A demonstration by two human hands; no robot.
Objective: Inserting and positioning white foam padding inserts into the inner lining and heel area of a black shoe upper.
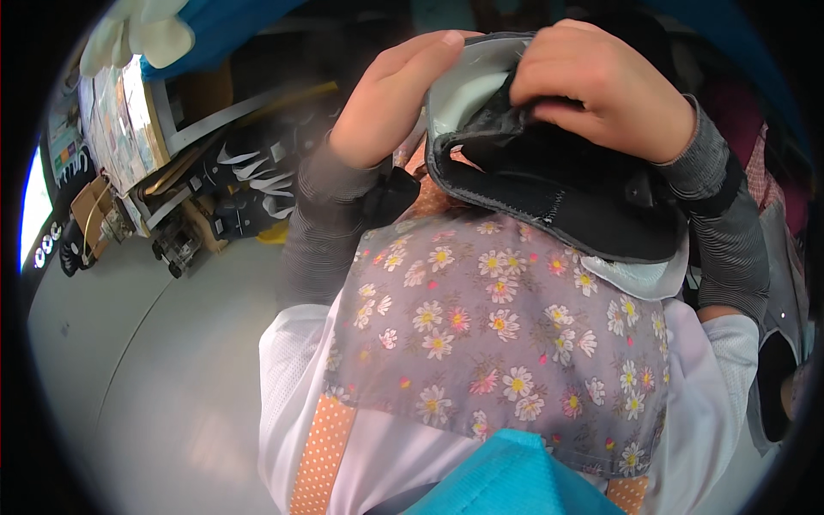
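Observation:
A black shoe upper (601, 202) with a grey-white lining rests against my chest, over a flowered apron. Its opening is turned toward me, and a pale flap (639, 273) hangs from its lower right edge. My left hand (390, 94) grips the left rim, with the thumb along the edge and the other fingers hidden behind it. Curled at the opening, the fingers of my right hand (605, 90) pinch black material (498, 120) at the edge of the lining. Their tips are partly hidden.
A rack at the left holds several black pieces with white straps (253, 176). Beyond it stands a board with papers (120, 137). White glove-like shapes (142, 34) hang at the upper left. At the right edge, part of another person (777, 360) shows. Grey floor (189, 378) lies lower left.

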